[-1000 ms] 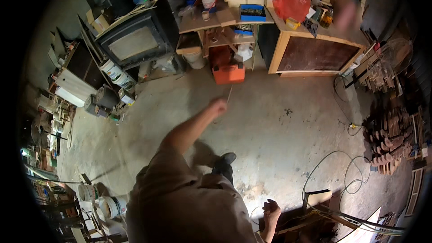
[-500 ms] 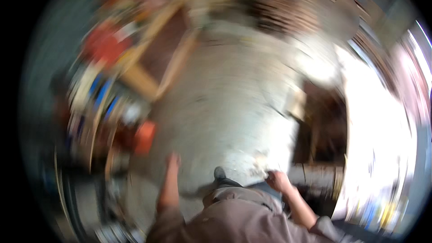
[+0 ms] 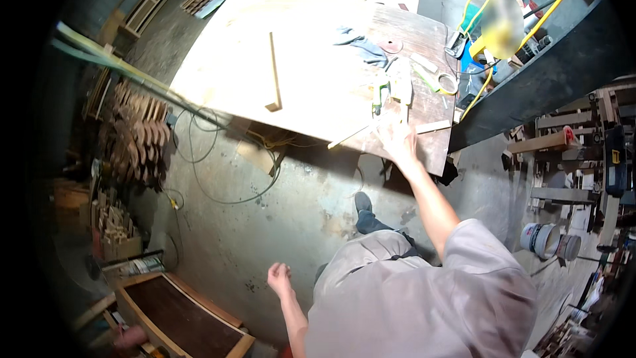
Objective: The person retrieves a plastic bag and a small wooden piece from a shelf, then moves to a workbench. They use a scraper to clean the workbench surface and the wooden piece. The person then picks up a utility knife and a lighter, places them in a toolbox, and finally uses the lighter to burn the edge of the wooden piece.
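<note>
The person (image 3: 411,298) had turned to the desk (image 3: 414,26), bringing the right hand (image 3: 397,139) beside a thin wooden strip (image 3: 348,137) at its near edge; glare hid that grip. The left hand (image 3: 280,280) hung clear, fingers (image 3: 283,268) loosely closed.

The person has turned, so the broad, brightly lit wooden worktable (image 3: 225,59), before only a sliver at the near right, now fills the far side. The bare right hand (image 3: 396,136), earlier low over the floor at the near right, has swung forward over the table's near right corner. The bare left hand (image 3: 279,278), which reached ahead with a thin pale stick, now hangs loosely curled at the near left. The pale-framed wooden cabinet with a dark brown panel (image 3: 185,318) has shifted from far right to near left, the stacked curved brown wooden pieces (image 3: 140,119) from right to left, and the round white buckets (image 3: 544,240) from near left to right.
</note>
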A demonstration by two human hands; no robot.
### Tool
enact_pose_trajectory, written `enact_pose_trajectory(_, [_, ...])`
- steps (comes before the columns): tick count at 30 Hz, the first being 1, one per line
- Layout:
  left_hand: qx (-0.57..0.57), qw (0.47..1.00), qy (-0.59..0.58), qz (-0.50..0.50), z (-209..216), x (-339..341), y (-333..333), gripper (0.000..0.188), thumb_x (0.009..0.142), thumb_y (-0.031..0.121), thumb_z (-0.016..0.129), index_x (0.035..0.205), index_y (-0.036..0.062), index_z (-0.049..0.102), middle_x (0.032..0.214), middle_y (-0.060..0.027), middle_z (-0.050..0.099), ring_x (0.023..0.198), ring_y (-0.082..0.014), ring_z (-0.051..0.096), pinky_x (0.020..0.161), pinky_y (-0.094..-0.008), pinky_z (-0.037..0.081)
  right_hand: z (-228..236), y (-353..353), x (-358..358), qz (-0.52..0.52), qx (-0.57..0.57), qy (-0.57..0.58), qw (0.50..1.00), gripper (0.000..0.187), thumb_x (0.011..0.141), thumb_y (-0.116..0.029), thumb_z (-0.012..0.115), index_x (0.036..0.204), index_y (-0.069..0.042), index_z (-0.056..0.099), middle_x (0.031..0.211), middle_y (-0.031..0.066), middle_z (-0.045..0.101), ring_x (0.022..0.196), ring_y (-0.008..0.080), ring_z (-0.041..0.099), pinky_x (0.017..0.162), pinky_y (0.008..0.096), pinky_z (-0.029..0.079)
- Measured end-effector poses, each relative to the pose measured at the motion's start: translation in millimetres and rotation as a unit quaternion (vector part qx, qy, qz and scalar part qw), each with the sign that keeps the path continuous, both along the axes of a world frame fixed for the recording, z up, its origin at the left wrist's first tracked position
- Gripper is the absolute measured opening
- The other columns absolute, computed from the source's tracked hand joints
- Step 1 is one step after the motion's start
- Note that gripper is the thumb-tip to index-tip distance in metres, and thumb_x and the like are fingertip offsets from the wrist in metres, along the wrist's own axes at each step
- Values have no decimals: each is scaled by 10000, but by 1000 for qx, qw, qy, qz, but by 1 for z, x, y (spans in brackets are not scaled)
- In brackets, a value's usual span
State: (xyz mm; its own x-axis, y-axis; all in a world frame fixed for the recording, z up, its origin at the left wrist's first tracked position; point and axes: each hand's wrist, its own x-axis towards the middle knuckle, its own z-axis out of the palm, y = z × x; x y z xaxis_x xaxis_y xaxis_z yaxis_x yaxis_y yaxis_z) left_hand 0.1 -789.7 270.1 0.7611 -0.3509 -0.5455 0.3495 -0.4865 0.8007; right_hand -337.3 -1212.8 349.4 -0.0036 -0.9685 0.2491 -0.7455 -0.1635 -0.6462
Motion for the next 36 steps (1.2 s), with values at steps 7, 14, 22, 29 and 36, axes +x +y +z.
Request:
enact_pose_trajectory(7, [-88, 901, -217, -364, 61, -41, -273, 211, 892, 50, 665, 1091, -10, 627, 952, -70, 664, 832, -142, 645, 742, -281, 532, 16, -85, 20, 27, 196, 217, 956, 421, 864, -397, 687, 1006, -1, 670, 1002, 199, 660, 882, 349, 677, 810, 462, 532])
enact_pose_trajectory(14, [-166, 786, -237, -546, 83, -97, -448, 228, 838, 18, 680, 1064, 26, 661, 907, -131, 678, 776, -217, 678, 718, -328, 540, -11, -133, 38, -94, 226, 166, 955, 483, 806, -483, 725, 881, -7, 699, 822, 219, 700, 800, 383, 694, 733, 491, 546])
enact_pose_trajectory(22, [-163, 812, 183, -530, 107, -88, -536, 313, 908, 72, 650, 1200, -32, 602, 1099, -92, 679, 1003, -142, 631, 874, -297, 520, -22, -135, 52, -105, 166, -14, 980, 262, 898, -257, 630, 846, 0, 634, 781, 223, 636, 735, 410, 625, 652, 473, 480])
enact_pose_trajectory(29, [-145, 822, 113, -538, 144, -37, -529, 210, 969, 173, 601, 1071, -7, 641, 913, -88, 704, 845, -152, 658, 767, -305, 528, 75, -79, 124, 184, 154, -160, 958, 153, 866, -86, 687, 995, -11, 650, 839, 129, 675, 726, 219, 675, 648, 325, 511])
enact_pose_trajectory(36, [-130, 969, 88, -191, 125, 71, -379, 101, 934, 74, 595, 992, 78, 512, 654, 52, 398, 514, -59, 370, 463, -237, 322, 20, -117, 8, -186, 41, 170, 967, 389, 804, -327, 743, 1033, -28, 644, 968, 235, 657, 880, 412, 644, 754, 506, 515])
